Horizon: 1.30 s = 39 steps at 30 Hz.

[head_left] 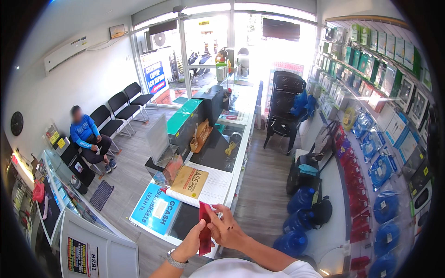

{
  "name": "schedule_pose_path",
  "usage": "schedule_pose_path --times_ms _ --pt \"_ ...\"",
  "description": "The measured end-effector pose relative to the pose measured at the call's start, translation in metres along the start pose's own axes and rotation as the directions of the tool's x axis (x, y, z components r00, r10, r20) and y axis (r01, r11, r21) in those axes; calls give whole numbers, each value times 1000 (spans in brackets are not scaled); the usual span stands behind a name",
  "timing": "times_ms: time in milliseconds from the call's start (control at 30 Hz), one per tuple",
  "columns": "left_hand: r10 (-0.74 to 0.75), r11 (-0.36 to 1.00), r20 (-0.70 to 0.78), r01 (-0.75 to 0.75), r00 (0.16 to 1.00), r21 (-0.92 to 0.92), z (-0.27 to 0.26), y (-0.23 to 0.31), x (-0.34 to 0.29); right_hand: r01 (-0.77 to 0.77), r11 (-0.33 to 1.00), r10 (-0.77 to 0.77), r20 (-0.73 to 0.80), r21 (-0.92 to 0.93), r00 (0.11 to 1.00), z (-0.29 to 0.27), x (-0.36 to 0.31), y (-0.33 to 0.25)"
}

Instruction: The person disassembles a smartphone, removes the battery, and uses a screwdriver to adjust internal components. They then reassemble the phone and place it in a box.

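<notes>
Both my hands are together above the near end of the glass counter (185, 225). Between them is a narrow, flat red packet (205, 236), held upright; I cannot tell what is inside. My left hand (190, 242), with a metal watch on its wrist, is closed on the packet's left edge, thumb along its face. From the right, my right hand (225, 230) closes its fingers on the packet's upper part. Just beyond lie an open ledger (218, 183) with ruled pages, a brown envelope (190, 182) and a blue printed sign (155, 208).
A wooden holder (201, 136) and a teal-topped display case (185, 116) stand farther along the counter. Blue water jugs (289, 243) and stacked black chairs (285, 106) are on the right, beside a wall of hanging packages (371, 120). A person (85, 134) sits at the left.
</notes>
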<state>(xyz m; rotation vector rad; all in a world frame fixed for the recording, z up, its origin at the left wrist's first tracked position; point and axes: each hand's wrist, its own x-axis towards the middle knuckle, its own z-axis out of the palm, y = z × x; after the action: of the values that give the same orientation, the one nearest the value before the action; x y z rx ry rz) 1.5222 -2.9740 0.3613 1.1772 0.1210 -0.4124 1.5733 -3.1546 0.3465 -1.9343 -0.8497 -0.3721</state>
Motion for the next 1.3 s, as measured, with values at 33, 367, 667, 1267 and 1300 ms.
schedule_pose_path --times_ms 33,367,667,1267,1300 --pt "-51 999 -8 51 999 -9 -3 4 -4 10 1000 -10 22 -4 1000 3 2 4" --pt "388 289 9 -131 922 948 -33 73 -3 -647 161 406 547 746 732 25 34 67" --pt "339 -93 132 -106 932 990 -19 117 -4 -484 -116 196 498 867 845 43 10 87" --pt "166 811 29 -154 986 565 -72 73 -70 2 825 -194 280 565 940 26 58 13" --pt "175 836 27 -162 984 525 -74 70 -76 -28 814 -185 306 580 934 30 58 10"
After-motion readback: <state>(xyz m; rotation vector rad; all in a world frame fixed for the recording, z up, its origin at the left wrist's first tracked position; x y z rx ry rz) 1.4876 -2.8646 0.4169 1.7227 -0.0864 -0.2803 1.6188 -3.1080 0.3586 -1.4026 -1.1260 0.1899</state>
